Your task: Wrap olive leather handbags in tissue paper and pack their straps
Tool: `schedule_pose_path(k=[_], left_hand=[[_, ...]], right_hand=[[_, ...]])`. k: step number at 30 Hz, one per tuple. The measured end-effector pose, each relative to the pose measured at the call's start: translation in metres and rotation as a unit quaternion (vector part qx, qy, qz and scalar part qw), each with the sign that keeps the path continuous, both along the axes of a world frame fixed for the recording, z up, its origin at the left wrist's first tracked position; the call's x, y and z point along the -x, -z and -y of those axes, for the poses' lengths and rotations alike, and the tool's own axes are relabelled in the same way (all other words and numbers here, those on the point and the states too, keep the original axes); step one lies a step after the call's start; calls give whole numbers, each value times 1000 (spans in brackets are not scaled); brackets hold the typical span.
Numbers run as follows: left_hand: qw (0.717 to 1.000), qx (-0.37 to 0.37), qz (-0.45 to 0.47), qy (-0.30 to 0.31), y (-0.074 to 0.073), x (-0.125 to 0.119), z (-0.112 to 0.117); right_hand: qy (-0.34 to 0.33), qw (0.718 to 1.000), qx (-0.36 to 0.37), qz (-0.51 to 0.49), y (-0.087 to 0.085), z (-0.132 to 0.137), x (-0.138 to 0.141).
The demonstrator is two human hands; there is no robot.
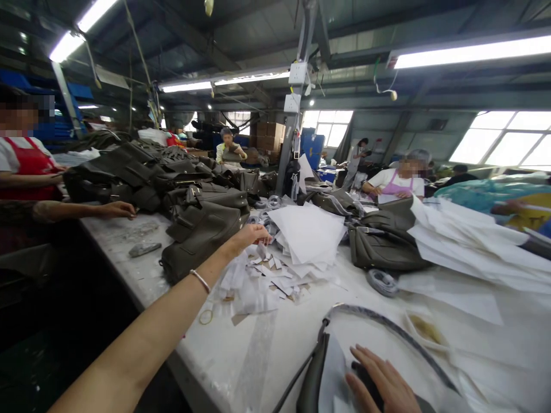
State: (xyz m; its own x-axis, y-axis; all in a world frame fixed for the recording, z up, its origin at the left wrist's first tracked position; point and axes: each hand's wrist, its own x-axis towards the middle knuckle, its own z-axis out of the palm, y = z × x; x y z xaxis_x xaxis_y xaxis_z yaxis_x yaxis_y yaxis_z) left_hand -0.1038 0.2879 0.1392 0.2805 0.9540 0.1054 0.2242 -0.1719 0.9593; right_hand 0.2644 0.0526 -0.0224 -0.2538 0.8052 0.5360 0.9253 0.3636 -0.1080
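Note:
My left hand (250,237), with a bracelet at its wrist, reaches out over a heap of small white paper pieces (275,275). Its fingers are drawn together at the tips; whether a small piece is between them I cannot make out. Close to it stand a dark olive handbag (202,235) and a stack of large white paper sheets (307,232). At the front of the table, my right hand (381,381) rests with fingers apart on another dark handbag (313,373), which has white paper at its opening. That bag's wrapped handle (400,330) arches up behind the hand.
Dark bags (124,169) are piled at the back left, near a co-worker's hand (118,210). On the right lie more sheets (469,241), a coiled wrapped strap (382,283) and a small tray (426,331). A post (289,149) rises behind; other people sit around.

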Motion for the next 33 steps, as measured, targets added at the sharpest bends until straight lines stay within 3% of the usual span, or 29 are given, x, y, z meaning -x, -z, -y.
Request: schedule_pose_path(k=[4, 6, 10, 14, 18, 22, 25, 29, 31, 33], left_hand=[[993, 39, 69, 88, -2, -30, 34], [986, 54, 93, 128, -2, -47, 53], [965, 81, 140, 205, -5, -79, 89], [920, 115, 239, 290, -12, -101, 115], [904, 141, 288, 282, -19, -112, 127], [903, 144, 307, 265, -16, -119, 128], [898, 167, 327, 245, -10, -124, 127], [858, 233, 413, 196, -7, -130, 127], [826, 287, 462, 149, -8, -132, 129], [792, 344, 494, 104, -10, -135, 131]], right_hand=[[68, 975, 54, -204, -51, 8, 20], [85, 934, 122, -326, -84, 6, 34], [33, 841, 212, -496, -138, -10, 64], [-78, 774, 281, -563, -162, -27, 86], [-154, 712, 382, -569, -167, -29, 94], [-146, 710, 385, -571, -164, -27, 92], [-117, 739, 347, -565, -158, -27, 90], [-2, 828, 168, -536, -148, -21, 88], [46, 852, 66, -517, -144, -13, 88], [56, 867, 8, -496, -142, -1, 89]])
